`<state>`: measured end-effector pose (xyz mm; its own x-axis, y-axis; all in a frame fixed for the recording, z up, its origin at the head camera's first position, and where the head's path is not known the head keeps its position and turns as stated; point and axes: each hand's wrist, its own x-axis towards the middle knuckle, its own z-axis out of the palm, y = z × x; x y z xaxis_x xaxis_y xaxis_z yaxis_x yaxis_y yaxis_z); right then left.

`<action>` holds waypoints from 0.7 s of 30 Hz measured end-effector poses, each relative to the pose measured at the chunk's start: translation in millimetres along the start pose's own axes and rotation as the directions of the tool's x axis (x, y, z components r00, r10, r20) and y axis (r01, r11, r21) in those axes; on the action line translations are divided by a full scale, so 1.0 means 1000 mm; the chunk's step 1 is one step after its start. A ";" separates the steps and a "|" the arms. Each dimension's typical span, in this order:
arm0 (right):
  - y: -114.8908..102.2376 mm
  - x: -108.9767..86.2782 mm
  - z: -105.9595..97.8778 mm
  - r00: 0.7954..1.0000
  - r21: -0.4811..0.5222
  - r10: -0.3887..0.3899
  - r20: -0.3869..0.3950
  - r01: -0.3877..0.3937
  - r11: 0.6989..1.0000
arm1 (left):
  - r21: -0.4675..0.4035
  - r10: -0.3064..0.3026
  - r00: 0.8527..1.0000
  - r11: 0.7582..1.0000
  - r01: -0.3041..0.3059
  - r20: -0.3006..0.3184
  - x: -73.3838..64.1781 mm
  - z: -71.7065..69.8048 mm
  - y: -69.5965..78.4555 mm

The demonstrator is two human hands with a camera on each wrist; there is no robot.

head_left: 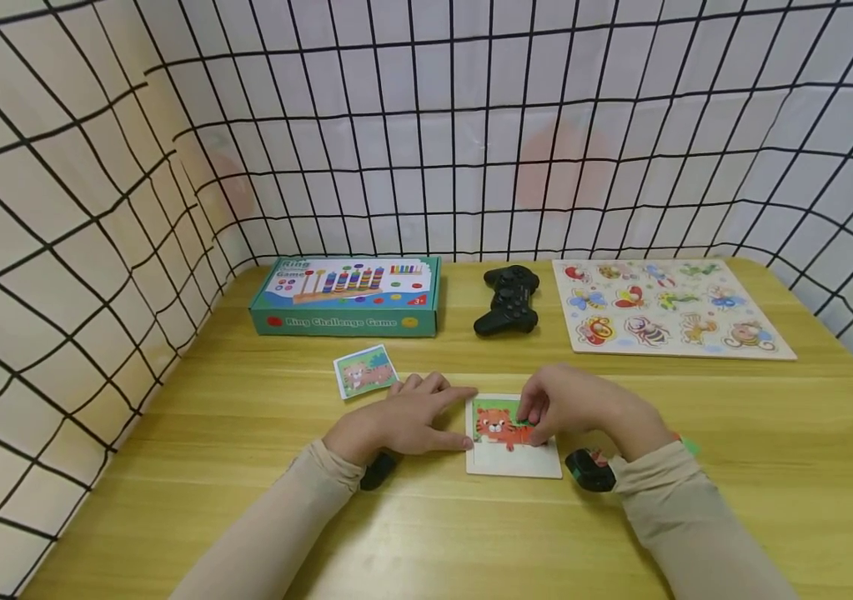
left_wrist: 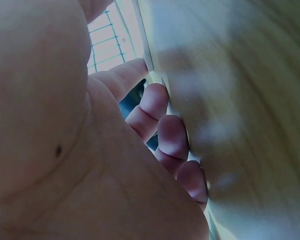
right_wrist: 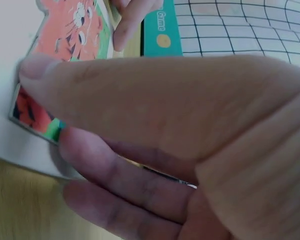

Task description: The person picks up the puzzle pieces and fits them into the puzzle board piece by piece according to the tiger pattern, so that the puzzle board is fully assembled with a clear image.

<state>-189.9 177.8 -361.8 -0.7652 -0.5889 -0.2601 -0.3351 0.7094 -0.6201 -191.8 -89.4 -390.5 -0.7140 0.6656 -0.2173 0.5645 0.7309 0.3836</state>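
Observation:
A small white puzzle board (head_left: 514, 464) with an orange tiger picture (head_left: 494, 423) on green lies flat on the table. My left hand (head_left: 407, 421) rests palm down to its left, with the index fingertip at the top left corner and the thumb tip at the left edge. My right hand (head_left: 584, 406) is over the board's right side. Its thumb and fingers pinch a tiger puzzle piece (right_wrist: 32, 111), orange with a green corner, at the tiger's rear. The thumb and fingers hide part of this piece.
A tiger picture card (head_left: 366, 372) lies beyond my left hand. Farther back are a ring game box (head_left: 343, 323), a black game controller (head_left: 510, 300) and an insect-picture board (head_left: 669, 308). Black-lined white fabric (head_left: 471, 133) encloses the table (head_left: 426, 542). Something green (head_left: 690, 445) shows behind my right wrist.

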 end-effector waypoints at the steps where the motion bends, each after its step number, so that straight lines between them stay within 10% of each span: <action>1: 0.000 0.000 0.000 1.000 -0.001 0.000 0.001 0.000 1.000 | 0.001 0.000 1.000 1.000 0.000 0.000 0.000 0.000 0.000; 21: -0.002 0.001 0.000 1.000 -0.043 0.030 -0.008 -0.030 0.999 | 0.010 -0.002 1.000 1.000 0.002 0.002 0.000 0.001 -0.001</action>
<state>-189.9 176.4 -360.7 -0.7792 -0.5645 -0.2723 -0.3354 0.7426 -0.5796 -192.2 -90.2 -391.7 -0.7141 0.6645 -0.2202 0.5674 0.7337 0.3738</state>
